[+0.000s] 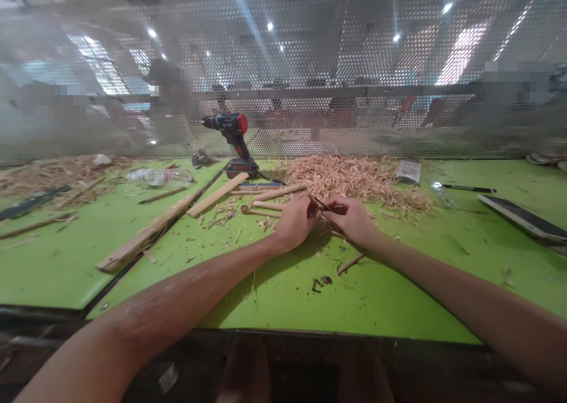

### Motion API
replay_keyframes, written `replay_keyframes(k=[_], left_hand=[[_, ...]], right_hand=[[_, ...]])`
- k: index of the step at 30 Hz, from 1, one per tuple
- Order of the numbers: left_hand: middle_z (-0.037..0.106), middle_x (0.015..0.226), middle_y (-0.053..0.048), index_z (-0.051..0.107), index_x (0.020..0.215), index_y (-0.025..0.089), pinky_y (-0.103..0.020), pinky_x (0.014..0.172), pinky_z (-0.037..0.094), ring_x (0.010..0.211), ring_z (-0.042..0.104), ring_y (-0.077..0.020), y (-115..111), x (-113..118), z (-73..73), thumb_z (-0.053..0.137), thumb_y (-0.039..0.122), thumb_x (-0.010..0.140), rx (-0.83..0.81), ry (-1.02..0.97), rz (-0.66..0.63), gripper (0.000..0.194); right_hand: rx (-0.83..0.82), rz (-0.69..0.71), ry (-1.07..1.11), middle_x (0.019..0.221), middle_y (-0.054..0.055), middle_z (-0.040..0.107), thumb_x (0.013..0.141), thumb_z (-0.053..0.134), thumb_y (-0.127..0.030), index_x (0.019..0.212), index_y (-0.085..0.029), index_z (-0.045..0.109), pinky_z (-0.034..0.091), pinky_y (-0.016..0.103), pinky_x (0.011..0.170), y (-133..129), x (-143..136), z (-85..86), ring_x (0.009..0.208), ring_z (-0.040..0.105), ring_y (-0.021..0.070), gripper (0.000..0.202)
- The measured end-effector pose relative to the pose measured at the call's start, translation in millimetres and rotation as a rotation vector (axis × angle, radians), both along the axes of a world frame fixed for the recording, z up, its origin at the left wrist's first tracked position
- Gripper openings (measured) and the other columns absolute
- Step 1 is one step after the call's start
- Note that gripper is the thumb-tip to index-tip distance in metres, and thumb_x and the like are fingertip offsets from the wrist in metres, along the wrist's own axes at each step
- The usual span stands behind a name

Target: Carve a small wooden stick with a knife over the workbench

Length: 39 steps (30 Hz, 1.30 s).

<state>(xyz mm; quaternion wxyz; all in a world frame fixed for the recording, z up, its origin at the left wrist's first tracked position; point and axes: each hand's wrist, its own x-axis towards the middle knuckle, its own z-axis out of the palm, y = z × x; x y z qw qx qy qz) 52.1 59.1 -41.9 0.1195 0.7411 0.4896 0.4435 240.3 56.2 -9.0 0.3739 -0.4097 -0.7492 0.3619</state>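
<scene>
Dark-brown slender strip (pixel 321 202) slanted down rightward at frame centre, pinched by the right hand (pixel 352 218), the left hand (pixel 296 218) adjoining, its hold indiscernible.

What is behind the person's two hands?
Beyond the left hand and right hand lies a pile of wood shavings, with a perforated screen farther back. Whatever they cover, including part of the thin dark piece between them, cannot be seen.

Dark stick (pixel 321 202), lime-green tabletop (pixel 274 308), black-and-red drill (pixel 238 143), tan shavings (pixel 349 175), grey dotted screen (pixel 287 122)
</scene>
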Motion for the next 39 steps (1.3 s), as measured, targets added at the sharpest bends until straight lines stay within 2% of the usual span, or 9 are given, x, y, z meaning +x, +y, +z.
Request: replay_keyframes(k=[7,11,15,21,26,34,39], left_hand=[[0.069,0.089,-0.003,0.061,0.084,0.022,-0.035,0.08,0.052,0.086,0.065,-0.0223,-0.4,1.4,1.9,0.071,0.008,0.092,0.029,0.009,0.041,0.02],[0.072,0.095,-0.005,0.066,0.09,0.02,-0.035,0.083,0.053,0.089,0.067,-0.0224,-2.3,1.7,3.6,0.07,0.006,0.095,0.027,0.03,0.029,0.016],[0.072,0.096,-0.005,0.065,0.089,0.02,-0.035,0.082,0.053,0.088,0.066,-0.0219,-2.4,1.2,3.9,0.07,0.003,0.093,0.0,0.061,0.003,0.018],[0.071,0.093,-0.004,0.065,0.087,0.02,-0.035,0.082,0.053,0.085,0.064,-0.0216,-1.1,0.7,2.1,0.07,0.002,0.091,-0.001,0.051,0.003,0.02],[0.069,0.089,-0.003,0.061,0.083,0.022,-0.035,0.082,0.052,0.088,0.065,-0.0229,-1.0,-0.4,1.5,0.07,0.001,0.088,0.01,0.031,0.015,0.023],[0.068,0.086,-0.002,0.059,0.08,0.022,-0.035,0.08,0.052,0.085,0.065,-0.022,0.9,0.0,1.5,0.072,0.003,0.087,-0.011,0.017,0.03,0.023],[0.07,0.088,-0.003,0.062,0.084,0.021,-0.035,0.081,0.052,0.086,0.065,-0.0217,-1.3,0.4,3.9,0.071,0.003,0.089,-0.001,0.021,0.03,0.021]], right_hand=[[0.006,-0.073,-0.027,0.097,0.013,0.08,0.101,0.079,-0.052,0.09,-0.024,0.079,0.064,0.055,0.086,1.1,-0.4,-1.2,0.092,0.075,0.0336,0.03],[0.034,-0.061,-0.024,0.099,0.013,0.082,0.101,0.079,-0.051,0.09,-0.027,0.079,0.064,0.059,0.09,3.4,-0.4,-1.6,0.092,0.075,0.0338,0.027],[0.049,-0.063,-0.036,0.1,0.013,0.083,0.099,0.08,-0.058,0.092,-0.024,0.079,0.064,0.059,0.091,4.6,-0.1,-1.5,0.09,0.075,0.0333,0.034],[0.063,-0.078,-0.04,0.104,0.014,0.082,0.101,0.077,-0.047,0.09,-0.025,0.079,0.063,0.057,0.091,4.5,-0.2,-3.3,0.092,0.077,0.0326,0.025],[0.079,-0.056,-0.037,0.099,0.014,0.083,0.1,0.079,-0.052,0.089,-0.027,0.079,0.064,0.06,0.09,3.4,-0.3,-2.3,0.091,0.075,0.0335,0.027],[0.063,-0.036,-0.053,0.097,0.011,0.081,0.097,0.075,-0.035,0.092,-0.022,0.078,0.061,0.05,0.088,1.0,-1.2,-1.3,0.089,0.075,0.0298,0.015],[0.061,-0.057,-0.054,0.104,0.013,0.082,0.099,0.075,-0.04,0.091,-0.021,0.076,0.061,0.049,0.088,0.4,-1.5,-1.0,0.092,0.075,0.03,0.021]])
